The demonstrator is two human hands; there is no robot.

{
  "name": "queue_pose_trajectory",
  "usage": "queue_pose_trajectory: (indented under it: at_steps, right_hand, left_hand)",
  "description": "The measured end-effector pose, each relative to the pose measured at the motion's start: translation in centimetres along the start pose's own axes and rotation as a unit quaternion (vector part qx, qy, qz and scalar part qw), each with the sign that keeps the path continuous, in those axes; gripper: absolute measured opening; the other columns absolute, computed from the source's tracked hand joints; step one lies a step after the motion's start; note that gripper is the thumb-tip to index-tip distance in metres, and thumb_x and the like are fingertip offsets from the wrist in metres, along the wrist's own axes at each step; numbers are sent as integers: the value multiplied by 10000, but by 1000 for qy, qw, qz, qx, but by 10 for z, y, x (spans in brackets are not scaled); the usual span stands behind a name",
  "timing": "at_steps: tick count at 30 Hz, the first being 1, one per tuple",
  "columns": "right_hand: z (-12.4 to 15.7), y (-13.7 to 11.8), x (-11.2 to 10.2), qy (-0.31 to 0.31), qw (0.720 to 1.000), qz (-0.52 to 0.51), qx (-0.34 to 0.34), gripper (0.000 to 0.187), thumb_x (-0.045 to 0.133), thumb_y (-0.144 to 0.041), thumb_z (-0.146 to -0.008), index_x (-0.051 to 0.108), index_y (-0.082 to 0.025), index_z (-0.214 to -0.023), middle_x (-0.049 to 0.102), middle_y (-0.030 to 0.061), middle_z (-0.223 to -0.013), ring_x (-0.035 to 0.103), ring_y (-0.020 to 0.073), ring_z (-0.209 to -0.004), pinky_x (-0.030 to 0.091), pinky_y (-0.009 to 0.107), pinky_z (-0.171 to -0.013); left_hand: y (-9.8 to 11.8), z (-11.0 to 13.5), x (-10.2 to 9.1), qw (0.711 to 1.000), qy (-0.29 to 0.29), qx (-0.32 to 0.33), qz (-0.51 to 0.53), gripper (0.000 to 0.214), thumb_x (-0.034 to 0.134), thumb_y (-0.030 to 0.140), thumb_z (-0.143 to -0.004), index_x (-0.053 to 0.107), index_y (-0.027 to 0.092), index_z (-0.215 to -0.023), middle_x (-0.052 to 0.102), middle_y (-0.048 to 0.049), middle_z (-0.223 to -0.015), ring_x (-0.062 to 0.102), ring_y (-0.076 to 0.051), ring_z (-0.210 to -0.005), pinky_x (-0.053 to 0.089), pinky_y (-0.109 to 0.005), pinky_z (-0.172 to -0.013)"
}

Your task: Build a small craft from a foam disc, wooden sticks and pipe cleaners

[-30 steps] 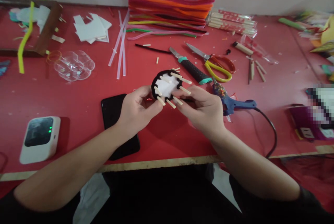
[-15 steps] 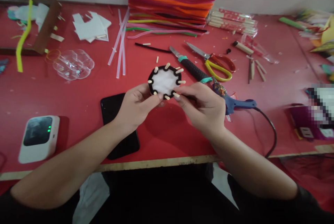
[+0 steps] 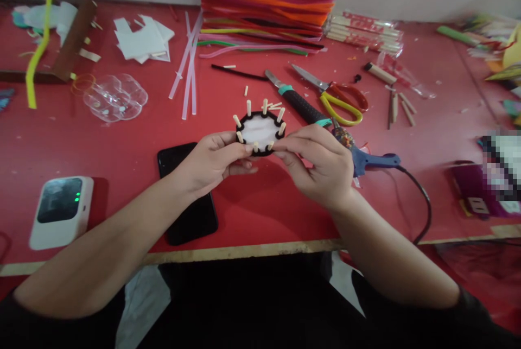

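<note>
Between my hands, above the red table, is a small round white base (image 3: 258,131) with a black fuzzy rim. Several short pale wooden sticks (image 3: 265,106) stand up around that rim. My left hand (image 3: 217,158) grips the base at its left front edge, thumb on top and fingers underneath. At the right front edge, the thumb and forefinger of my right hand (image 3: 319,162) pinch the black rim close to a stick; the fingers partly hide the exact contact.
A blue glue gun (image 3: 366,160) with a cord lies right of my hand. Behind are scissors (image 3: 342,107), a black-handled cutting tool (image 3: 301,105) and a pile of coloured pipe cleaners (image 3: 264,12). A black phone (image 3: 193,213) lies under my left wrist, with a white device (image 3: 61,213) further left.
The round base has tipped from facing me to lying flatter, so its sticks now point upward. Both hands still hold it and have barely shifted.
</note>
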State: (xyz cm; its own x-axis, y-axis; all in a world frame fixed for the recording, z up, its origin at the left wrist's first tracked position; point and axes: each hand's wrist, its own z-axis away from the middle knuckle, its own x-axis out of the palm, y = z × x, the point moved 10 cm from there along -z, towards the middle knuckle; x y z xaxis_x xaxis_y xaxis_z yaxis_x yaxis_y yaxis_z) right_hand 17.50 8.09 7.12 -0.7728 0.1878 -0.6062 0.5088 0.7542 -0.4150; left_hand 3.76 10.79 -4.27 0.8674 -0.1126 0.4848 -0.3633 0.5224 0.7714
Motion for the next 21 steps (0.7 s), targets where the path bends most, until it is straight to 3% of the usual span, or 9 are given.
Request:
queue_pose_trajectory:
  at_steps: [7,10,14,21]
  right_hand:
    - [-1,-4,-2,8,1000,-24,-1,155,683,-83,-902,719,-212,-980,728,25,-861,682,149,-770,565,282,-689]
    - [0,4,-4,21,997,-55,44,153,732,-95,-865,704,-217,-954,736,6,-842,653,125,-680,533,260,-601]
    - [5,15,-3,36,990,-96,99,102,748,-157,-876,695,-220,-936,743,9,-846,664,130,-692,532,266,-603]
    - [1,3,-8,39,998,9,56,79,711,-150,-901,723,-228,-893,769,10,-810,680,140,-659,551,281,-615]
  left_hand:
    - [0,2,3,999,-17,-37,-16,141,856,148,-647,735,139,-718,683,12,-622,628,-77,-543,648,-233,-639]
    - [1,3,2,999,-12,-39,-27,142,850,154,-649,730,138,-723,697,9,-656,641,-84,-543,663,-278,-705]
    - [4,3,3,999,-8,-16,-31,142,849,160,-641,729,137,-713,707,7,-708,660,-94,-575,666,-300,-732]
    - [9,4,-3,998,16,29,-48,152,846,195,-660,756,156,-777,728,2,-795,695,-116,-676,660,-275,-711]
